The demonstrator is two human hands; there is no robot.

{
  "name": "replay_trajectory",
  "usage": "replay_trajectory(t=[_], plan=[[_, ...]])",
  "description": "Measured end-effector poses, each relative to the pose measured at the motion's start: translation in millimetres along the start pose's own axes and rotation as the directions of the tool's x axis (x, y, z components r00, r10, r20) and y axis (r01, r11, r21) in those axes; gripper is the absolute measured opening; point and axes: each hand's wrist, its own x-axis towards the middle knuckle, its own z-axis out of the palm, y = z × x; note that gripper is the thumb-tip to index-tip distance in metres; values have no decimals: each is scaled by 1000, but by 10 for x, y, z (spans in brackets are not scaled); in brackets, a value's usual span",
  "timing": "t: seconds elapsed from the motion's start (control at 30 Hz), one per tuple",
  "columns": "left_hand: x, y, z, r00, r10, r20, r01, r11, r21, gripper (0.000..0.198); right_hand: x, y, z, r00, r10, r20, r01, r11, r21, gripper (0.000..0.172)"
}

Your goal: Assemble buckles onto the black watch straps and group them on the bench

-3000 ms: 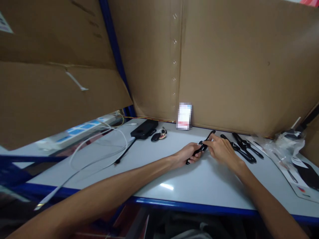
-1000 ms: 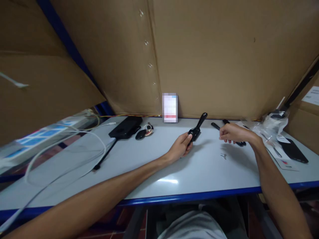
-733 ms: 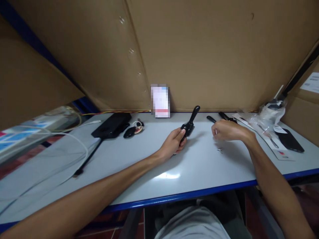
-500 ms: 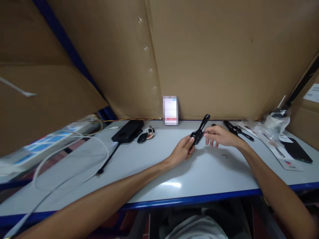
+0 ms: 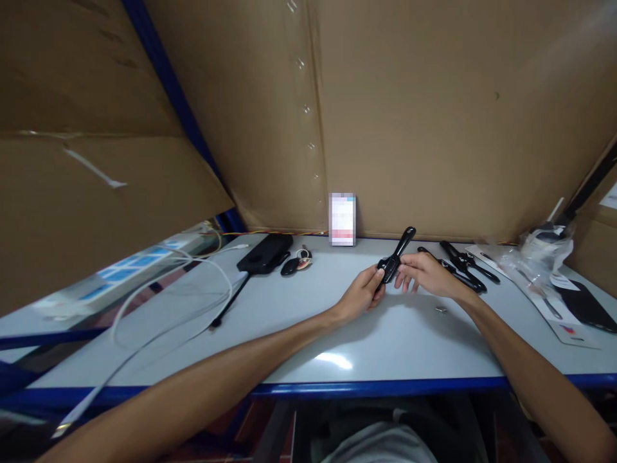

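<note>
My left hand [image 5: 362, 294] is closed around the lower end of a black handled tool [image 5: 398, 253], which points up and away over the white table [image 5: 270, 321]. My right hand [image 5: 424, 275] touches the middle of the same tool with its fingertips; the other fingers are spread. A small metal piece [image 5: 440, 309] lies on the table just right of my right wrist. Several more black tools [image 5: 465, 270] lie behind my right hand.
A black case [image 5: 265, 253] and a key fob [image 5: 296, 263] lie at the back left, with white cables [image 5: 178, 302] beside them. Clear plastic bags and printed cards [image 5: 544, 270] sit at the right. Cardboard boxes [image 5: 409, 116] wall the back.
My right hand came back from the right, where a small metal piece now lies on the table, and touches the tool again. My left hand kept holding the tool.
</note>
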Motion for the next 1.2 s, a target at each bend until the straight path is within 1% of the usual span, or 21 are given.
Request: replay_trajectory(t=[0.13, 0.23, 0.3, 0.37, 0.4, 0.43, 0.5, 0.53, 0.6, 0.73, 0.8, 0.93, 1.07, 1.13, 1.2], plan=[[0, -5, 0, 1000, -1, -4, 1, 1000, 7, 50, 16, 17, 30, 1000, -2, 5, 2, 1000, 12, 22], [-4, 0, 3, 1000, -12, -14, 12, 1000, 0, 50, 4, -25, -1, 999, 34, 27, -34, 999, -8, 22], [-10, 11, 7, 1000, -17, -19, 17, 1000, -8, 50, -54, -84, -88, 999, 46, -20, -49, 989, -138, 21], [-19, 25, 10, 999, -27, -23, 26, 1000, -16, 48, -162, -147, -226, 993, 56, -102, -89, 929, -359, 22], [-23, 33, 11, 999, -36, -26, 35, 999, -21, 47, -230, -173, -302, 988, 95, -120, -140, 876, -461, 23], [-25, 39, 11, 998, -50, -30, 49, 998, -28, 45, -302, -192, -374, 979, 170, -112, -203, 821, -534, 23], [-25, 47, 5, 996, -81, -44, 79, 996, -49, 42, -433, -204, -478, 938, 342, -47, -304, 751, -587, 19], [-22, 47, 1, 994, -98, -52, 95, 994, -61, 42, -482, -197, -502, 917, 399, -7, -327, 742, -585, 15], [-12, 44, -8, 990, -124, -66, 119, 990, -77, 41, -530, -165, -492, 899, 436, 47, -331, 744, -581, 12], [2, 41, -13, 986, -150, -73, 144, 986, -84, 38, -461, -88, -347, 869, 489, 73, -336, 692, -638, 15], [4, 47, -5, 985, -156, -68, 150, 985, -81, 37, -391, -53, -285, 875, 476, 91, -317, 704, -636, 14], [13, 51, 15, 986, -156, -61, 151, 986, -68, 38, -280, 19, -247, 941, 324, 97, -208, 780, -590, 12], [35, 29, 11, 985, -164, -63, 158, 983, -91, 38, -252, 60, -261, 971, 226, 77, -145, 816, -560, 11], [43, 17, 5, 985, -160, -61, 154, 984, -94, 37, -258, 50, -261, 978, 188, 85, -122, 859, -496, 7], [46, 8, 4, 986, -156, -52, 151, 984, -89, 37, -263, 14, -249, 985, 147, 93, -100, 916, -390, 6]])
